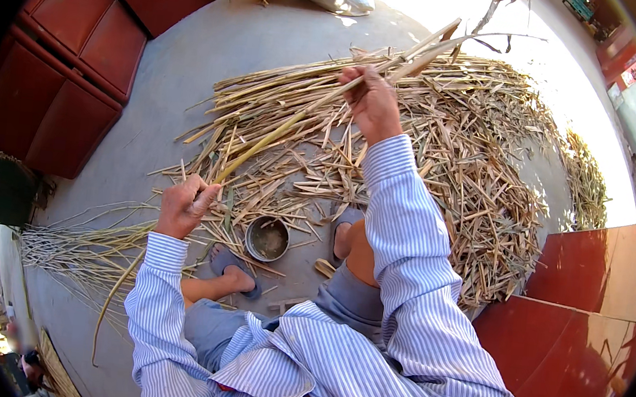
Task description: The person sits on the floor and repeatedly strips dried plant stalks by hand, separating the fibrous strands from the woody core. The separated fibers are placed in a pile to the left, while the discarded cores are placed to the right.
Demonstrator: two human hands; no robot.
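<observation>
Well to the left of the round, grey, metal-looking bowl [252,230] of cloudy liquid, a spread of thin, wiry, yellow-green stems [91,249] is lying on the smooth grey floor [160,84]. Nearer the bowl, beyond its left side, the left hand [187,204] is making a closed fist around a long, smooth, yellowish-green stalk [274,135]; whether the loose curved stem [110,301] below that wrist belongs to it, I cannot tell. The stalk is slanting rightward beyond the bowl. Farther beyond the bowl and to its right, the right hand [373,100] is pinching the same stalk, thumb and fingers nearly closed, with dry, brown, curled leaves [497,9] trailing past it. Well right of the bowl, a broad heap of straw-coloured dry husks [473,175] is lying.

The stalk could be splitting if the hands were bending it too sharply; its leafy end could be snagging if dipping into the heap. The bowl, standing near the grey slippers [226,261], could be tipping if a foot were shifting.
</observation>
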